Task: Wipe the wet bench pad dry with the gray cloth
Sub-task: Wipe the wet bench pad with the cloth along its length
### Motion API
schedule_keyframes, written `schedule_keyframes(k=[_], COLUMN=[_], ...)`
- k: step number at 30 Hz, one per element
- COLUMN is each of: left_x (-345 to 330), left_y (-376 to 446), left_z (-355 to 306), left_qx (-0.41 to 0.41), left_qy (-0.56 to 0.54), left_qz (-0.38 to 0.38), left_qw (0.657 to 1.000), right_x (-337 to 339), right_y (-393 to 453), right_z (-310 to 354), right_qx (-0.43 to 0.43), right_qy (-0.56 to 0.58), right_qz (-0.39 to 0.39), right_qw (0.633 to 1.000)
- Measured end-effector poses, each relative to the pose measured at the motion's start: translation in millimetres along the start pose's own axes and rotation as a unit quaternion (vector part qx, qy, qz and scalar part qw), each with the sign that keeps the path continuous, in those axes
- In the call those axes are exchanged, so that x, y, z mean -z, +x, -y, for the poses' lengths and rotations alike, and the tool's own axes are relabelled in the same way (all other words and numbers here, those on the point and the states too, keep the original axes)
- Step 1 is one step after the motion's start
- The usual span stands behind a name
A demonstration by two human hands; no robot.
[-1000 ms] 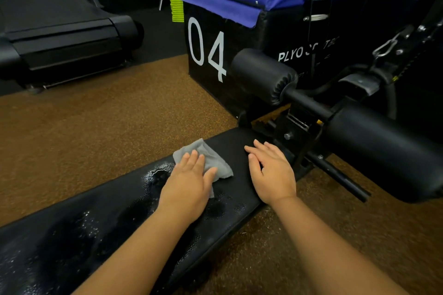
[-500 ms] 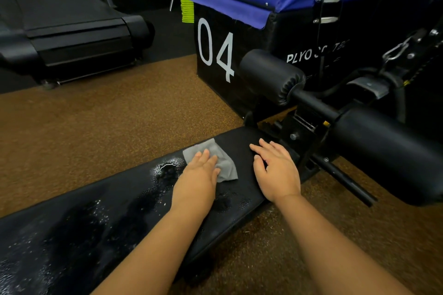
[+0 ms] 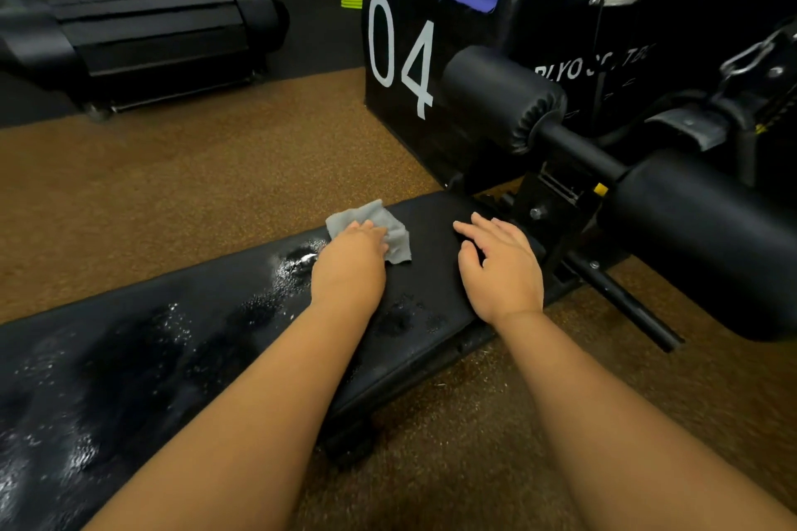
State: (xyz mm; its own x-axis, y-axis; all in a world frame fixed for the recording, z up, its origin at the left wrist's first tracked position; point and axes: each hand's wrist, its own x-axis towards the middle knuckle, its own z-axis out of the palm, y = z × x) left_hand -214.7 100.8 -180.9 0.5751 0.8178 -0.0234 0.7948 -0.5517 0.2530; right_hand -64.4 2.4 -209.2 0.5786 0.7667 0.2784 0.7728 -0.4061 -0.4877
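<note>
left hand (image 3: pixel 350 263) flat, fingers straight, pressing gray cloth (image 3: pixel 371 228) on bench pad (image 3: pixel 207 341) far edge | right hand (image 3: pixel 500 267) open, resting on pad | water beads left of cloth

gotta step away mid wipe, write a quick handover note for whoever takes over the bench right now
Left hand: flat on the gray cloth, pressing it onto the bench pad near its far end.
Right hand: open, resting on the pad beside the cloth and holding nothing.
Done: the pad's end between the cloth and the roller pads looks matte and mostly dry.
Left: a puddle sits just left of the cloth, a few droplets lie near the left wrist, and wide wet patches cover the near end. Work the cloth back along the pad toward yourself.
</note>
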Motion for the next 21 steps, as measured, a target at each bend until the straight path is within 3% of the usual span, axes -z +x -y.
schedule_keyframes(k=[5, 11, 15, 21], left_x=[-0.8, 9.5, 11.3, -9.8], left_y=[-22.5, -53.7, -36.7, -57.7], left_z=[-3.8, -0.9, -3.0, -32.5], left_qx=[0.017, -0.087, -0.058, -0.077], left_qy=[0.004, -0.027, -0.06, 0.07], left_qz=[-0.027, 0.011, -0.024, -0.002], left_qw=[0.999, 0.996, 0.996, 0.995], right_x=[0.6, 0.1, -2.0, -2.0], right_y=[-1.6, -1.3, -1.4, -0.6], right_z=[1.7, 0.7, -0.6, -0.4], right_qx=[0.0, 0.0, -0.005, -0.007], right_qy=[-0.005, -0.002, 0.011, 0.019], right_qz=[0.003, -0.002, -0.017, -0.023], right_qw=[1.0, 1.0, 1.0, 1.0])
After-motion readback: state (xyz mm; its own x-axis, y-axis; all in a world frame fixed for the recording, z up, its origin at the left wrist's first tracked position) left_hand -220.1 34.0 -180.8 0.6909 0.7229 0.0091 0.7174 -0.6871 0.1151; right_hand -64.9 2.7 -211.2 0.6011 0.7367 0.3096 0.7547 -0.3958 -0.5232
